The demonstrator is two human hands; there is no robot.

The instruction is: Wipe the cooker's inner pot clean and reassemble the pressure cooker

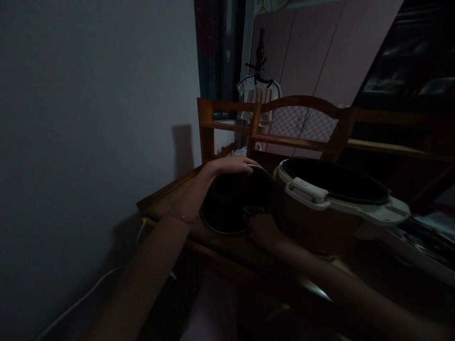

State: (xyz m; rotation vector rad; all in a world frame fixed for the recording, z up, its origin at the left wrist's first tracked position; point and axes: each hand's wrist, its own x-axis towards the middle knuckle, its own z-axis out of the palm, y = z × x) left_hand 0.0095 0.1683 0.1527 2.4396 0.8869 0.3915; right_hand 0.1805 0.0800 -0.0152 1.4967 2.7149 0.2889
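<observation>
The room is dim. A dark round inner pot [232, 201] sits tilted on the wooden table [170, 194], just left of a cream rice cooker [320, 208] whose lid is open. My left hand [227, 166] curls over the pot's far upper rim. My right hand [263, 228] grips the pot's near right edge, next to the cooker's body. A thin bracelet circles my left wrist.
A plain wall stands at the left. Wooden chair backs [284, 123] rise behind the table, with clothes on a hanger [259, 94] and pink cupboards [320, 57] beyond. A white cable [88, 293] runs down at lower left. Dark clutter lies at the right edge.
</observation>
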